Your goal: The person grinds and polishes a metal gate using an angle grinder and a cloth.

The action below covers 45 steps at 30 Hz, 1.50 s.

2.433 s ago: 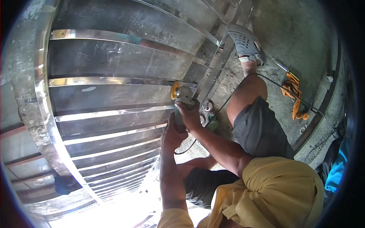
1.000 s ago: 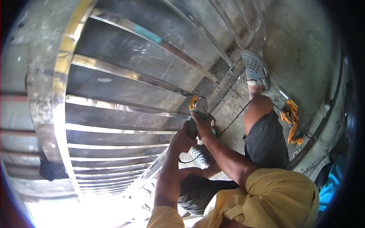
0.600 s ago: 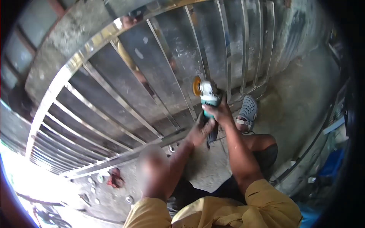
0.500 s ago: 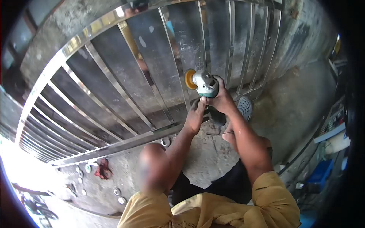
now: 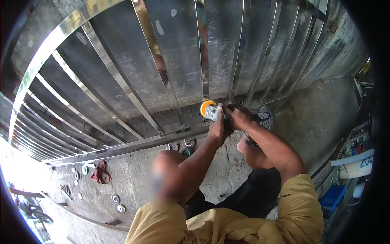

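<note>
An angle grinder (image 5: 211,112) with a yellow-orange disc (image 5: 206,107) is held between both hands, its disc at the foot of an upright bar near the bottom rail. My left hand (image 5: 219,127) is wrapped round the near side of the tool, thumb up by its metal head. From the right, my right hand (image 5: 239,116) grips the tool's body, which the fingers mostly hide. The polished metal railing (image 5: 118,75) stands in front of a dark wall. Whether the disc touches the bar cannot be made out.
Several round discs (image 5: 115,198) lie on the concrete floor at the left, near a red object (image 5: 101,173). More discs (image 5: 189,143) lie beside the bottom rail. At the right are a blue box (image 5: 333,198) and cables. A shoe (image 5: 265,118) is beside my right hand.
Both hands have brought the grinder down toward the bottom rail and turned it. My left hand now reaches further round it. The view has shifted, with the railing larger.
</note>
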Tool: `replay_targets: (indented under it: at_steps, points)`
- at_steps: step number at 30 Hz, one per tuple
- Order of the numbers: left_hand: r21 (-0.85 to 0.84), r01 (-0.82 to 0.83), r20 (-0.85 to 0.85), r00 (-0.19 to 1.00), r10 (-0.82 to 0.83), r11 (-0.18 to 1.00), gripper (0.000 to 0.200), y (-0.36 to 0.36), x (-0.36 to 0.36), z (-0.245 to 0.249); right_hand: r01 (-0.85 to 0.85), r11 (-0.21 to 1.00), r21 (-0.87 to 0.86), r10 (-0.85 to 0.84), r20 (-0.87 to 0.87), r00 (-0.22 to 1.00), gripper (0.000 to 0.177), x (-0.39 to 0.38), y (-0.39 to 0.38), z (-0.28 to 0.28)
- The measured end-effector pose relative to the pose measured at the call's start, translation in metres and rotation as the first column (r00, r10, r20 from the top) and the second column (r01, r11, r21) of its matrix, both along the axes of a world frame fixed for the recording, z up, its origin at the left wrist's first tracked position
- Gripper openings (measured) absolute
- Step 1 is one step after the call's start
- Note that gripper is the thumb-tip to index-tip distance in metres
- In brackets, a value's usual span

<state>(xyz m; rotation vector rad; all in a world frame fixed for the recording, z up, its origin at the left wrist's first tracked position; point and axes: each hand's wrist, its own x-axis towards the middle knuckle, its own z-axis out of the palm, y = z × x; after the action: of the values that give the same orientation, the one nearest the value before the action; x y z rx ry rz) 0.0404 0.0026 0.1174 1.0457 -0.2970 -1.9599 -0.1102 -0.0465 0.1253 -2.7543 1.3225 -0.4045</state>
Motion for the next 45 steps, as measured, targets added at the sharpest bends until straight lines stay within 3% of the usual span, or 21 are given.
replay_targets:
  at_steps: [3, 7, 8, 10, 14, 16, 19, 22, 24, 25, 26, 28, 29, 32, 33, 36, 38, 41, 45]
  points:
    - [-0.125, -0.123, 0.037, 0.991, 0.128, 0.984, 0.085, 0.002, -0.011, 0.010, -0.024, 0.994, -0.110, 0.031, 0.058, 0.998, 0.070, -0.001, -0.005, 0.005]
    - [-0.371, -0.103, 0.299, 0.928, 0.224, 0.923, 0.076, -0.007, -0.007, 0.031, -0.006, 0.953, -0.303, 0.072, 0.209, 0.975, 0.071, 0.010, -0.007, 0.032]
    - [-0.418, -0.043, 0.473, 0.842, 0.258, 0.907, 0.075, -0.008, -0.003, 0.045, -0.003, 0.953, -0.304, 0.086, 0.260, 0.962, 0.071, 0.013, -0.010, 0.040]
    - [-0.534, -0.115, 0.400, 0.839, 0.369, 0.838, 0.073, -0.015, -0.007, 0.049, 0.009, 0.949, -0.316, 0.110, 0.357, 0.928, 0.071, 0.018, -0.014, 0.052]
    - [-0.446, -0.096, 0.414, 0.859, 0.300, 0.890, 0.071, -0.009, -0.011, 0.025, -0.030, 0.953, -0.302, 0.121, 0.287, 0.950, 0.075, 0.007, -0.016, 0.019]
    - [-0.327, -0.163, 0.260, 0.931, 0.255, 0.931, 0.070, -0.008, -0.017, -0.011, -0.041, 0.987, -0.155, 0.077, 0.240, 0.968, 0.076, 0.004, -0.007, 0.000]
    - [-0.216, -0.217, 0.013, 0.974, 0.225, 0.952, 0.065, -0.004, -0.020, -0.023, 0.029, 0.998, 0.057, -0.037, 0.146, 0.989, 0.074, 0.004, 0.002, -0.012]
    - [-0.238, -0.203, 0.020, 0.977, 0.214, 0.950, 0.063, -0.006, -0.016, -0.001, 0.027, 0.999, -0.047, -0.013, 0.271, 0.962, 0.075, 0.006, 0.000, 0.007]
    - [-0.424, -0.261, 0.080, 0.943, 0.323, 0.867, 0.066, -0.013, -0.017, 0.019, 0.091, 0.991, -0.102, -0.056, 0.302, 0.952, 0.075, 0.009, 0.000, 0.046]
    - [-0.471, -0.209, 0.172, 0.931, 0.322, 0.857, 0.070, -0.015, -0.012, 0.040, 0.124, 0.984, -0.126, -0.078, 0.318, 0.945, 0.075, 0.014, 0.000, 0.067]
    - [-0.537, -0.270, 0.112, 0.916, 0.385, 0.799, 0.064, -0.012, -0.012, 0.069, 0.154, 0.977, -0.146, -0.088, 0.380, 0.921, 0.076, 0.018, -0.002, 0.081]
    - [-0.615, -0.247, 0.070, 0.929, 0.364, 0.749, 0.054, -0.021, -0.006, 0.078, 0.222, 0.957, -0.186, -0.099, 0.509, 0.855, 0.077, 0.028, -0.009, 0.098]
    - [-0.582, -0.183, 0.189, 0.917, 0.351, 0.792, 0.046, -0.021, 0.000, 0.082, 0.218, 0.953, -0.211, -0.073, 0.539, 0.839, 0.076, 0.030, -0.011, 0.099]
    - [-0.607, -0.301, -0.011, 0.929, 0.371, 0.735, 0.046, -0.012, -0.002, 0.070, 0.163, 0.964, -0.212, -0.036, 0.501, 0.864, 0.075, 0.028, -0.014, 0.075]
    - [-0.572, -0.295, 0.016, 0.929, 0.370, 0.765, 0.044, -0.010, -0.005, 0.050, 0.128, 0.975, -0.182, -0.024, 0.485, 0.874, 0.074, 0.025, -0.012, 0.062]
    - [-0.412, -0.328, -0.077, 0.942, 0.327, 0.850, 0.041, 0.010, -0.011, 0.033, 0.118, 0.992, 0.054, -0.129, 0.306, 0.943, 0.074, 0.020, 0.005, 0.056]
    - [-0.378, -0.313, -0.022, 0.944, 0.330, 0.871, 0.043, 0.012, -0.013, 0.025, 0.144, 0.988, 0.061, -0.156, 0.296, 0.942, 0.074, 0.018, 0.005, 0.046]
    - [-0.455, -0.278, 0.087, 0.932, 0.352, 0.846, 0.045, -0.003, -0.009, 0.042, 0.165, 0.986, 0.004, -0.156, 0.357, 0.921, 0.072, 0.023, 0.001, 0.073]
    - [-0.597, -0.210, 0.210, 0.891, 0.403, 0.775, 0.051, -0.022, -0.001, 0.099, 0.151, 0.979, -0.137, -0.074, 0.450, 0.890, 0.068, 0.028, -0.012, 0.131]
